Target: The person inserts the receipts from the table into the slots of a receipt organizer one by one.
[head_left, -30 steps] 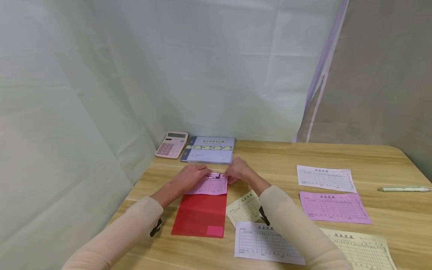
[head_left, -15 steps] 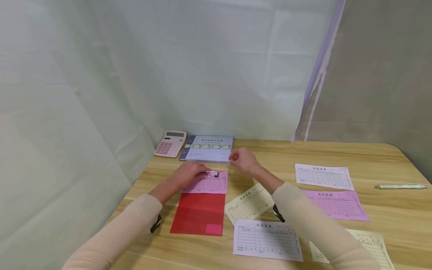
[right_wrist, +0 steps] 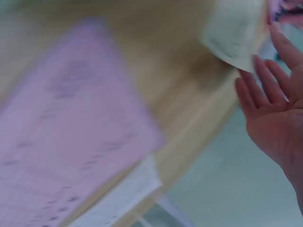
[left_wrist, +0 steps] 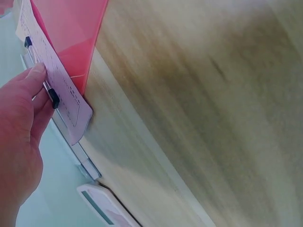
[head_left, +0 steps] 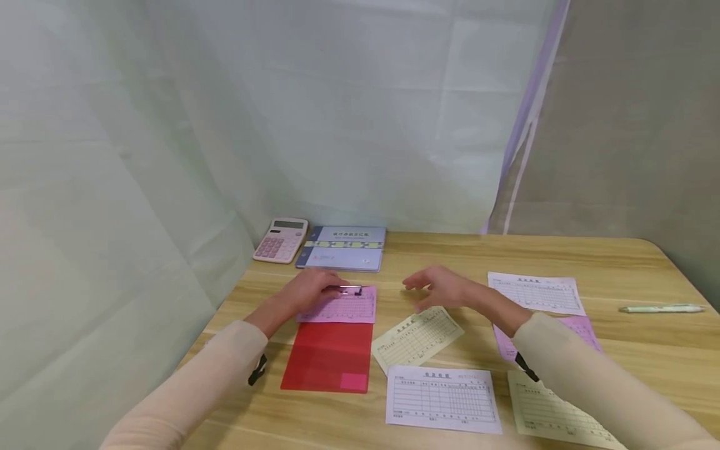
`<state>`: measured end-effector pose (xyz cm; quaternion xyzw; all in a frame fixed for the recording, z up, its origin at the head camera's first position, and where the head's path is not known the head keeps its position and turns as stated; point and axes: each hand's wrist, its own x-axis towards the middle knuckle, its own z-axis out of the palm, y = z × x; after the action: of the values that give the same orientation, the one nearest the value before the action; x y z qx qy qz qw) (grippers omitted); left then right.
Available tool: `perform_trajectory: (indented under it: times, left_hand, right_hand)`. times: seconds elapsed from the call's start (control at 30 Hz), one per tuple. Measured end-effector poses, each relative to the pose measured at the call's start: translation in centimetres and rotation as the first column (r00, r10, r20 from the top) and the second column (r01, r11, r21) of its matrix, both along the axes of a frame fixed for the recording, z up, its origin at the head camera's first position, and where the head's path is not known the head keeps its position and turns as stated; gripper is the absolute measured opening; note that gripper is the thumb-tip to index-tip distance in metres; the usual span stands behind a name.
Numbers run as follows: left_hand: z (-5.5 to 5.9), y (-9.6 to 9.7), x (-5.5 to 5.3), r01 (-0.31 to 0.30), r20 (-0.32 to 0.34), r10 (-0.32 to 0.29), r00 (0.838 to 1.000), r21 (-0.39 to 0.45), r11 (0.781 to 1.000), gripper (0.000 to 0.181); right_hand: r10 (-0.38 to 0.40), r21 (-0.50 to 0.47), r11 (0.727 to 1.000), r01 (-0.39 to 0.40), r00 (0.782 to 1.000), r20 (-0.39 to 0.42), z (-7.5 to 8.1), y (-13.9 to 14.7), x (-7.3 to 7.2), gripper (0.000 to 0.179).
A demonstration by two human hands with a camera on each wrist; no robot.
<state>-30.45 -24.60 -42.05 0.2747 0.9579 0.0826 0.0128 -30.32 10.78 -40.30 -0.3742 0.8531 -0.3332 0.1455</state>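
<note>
A red clip folder lies on the table with a pink receipt slip across its upper end. My left hand pinches the metal clip at the top; in the left wrist view its thumb presses on the clip's bar, beside a black end piece. To the right, my right hand is held with fingers spread and loosely bent, nothing in it. Its fingers overlap the upper edge of a tilted yellow receipt slip in the head view.
Behind the folder sit a pink calculator and a blue account book. A white slip lies in front. Further right are another white slip, a pink slip, a yellow slip and a pen.
My right hand has left the folder's top right corner and moved right toward the yellow slip, its fingers spreading. The left hand stays at the clip.
</note>
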Motion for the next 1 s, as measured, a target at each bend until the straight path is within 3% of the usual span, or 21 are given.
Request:
perform_trajectory:
  times: [0.2, 0.5, 0.73, 1.0]
  left_hand:
    - [0.1, 0.0, -0.1, -0.026, 0.027, 0.026, 0.999, 0.005, 1.000, 0.034]
    - [0.0, 0.0, -0.2, -0.011, 0.023, 0.010, 1.000, 0.021, 1.000, 0.032]
    - [0.2, 0.0, -0.2, -0.043, 0.058, 0.042, 0.997, 0.022, 0.999, 0.033]
    - [0.2, 0.2, -0.2, -0.061, 0.076, 0.059, 0.995, 0.016, 0.998, 0.034]
  right_hand:
    - [-0.023, -0.043, 0.999, 0.021, 0.999, -0.046, -1.4, 1.3, 1.0, 0.054]
    - [-0.047, -0.053, 0.998, 0.042, 0.995, -0.091, -2.5, 2.3, 2.2, 0.039]
    - [-0.125, -0.080, 0.990, 0.114, 0.982, -0.143, -3.2, 2.8, 2.7, 0.023]
    - [-0.157, -0.153, 0.979, 0.131, 0.973, -0.171, -3.6, 3.0, 2.9, 0.010]
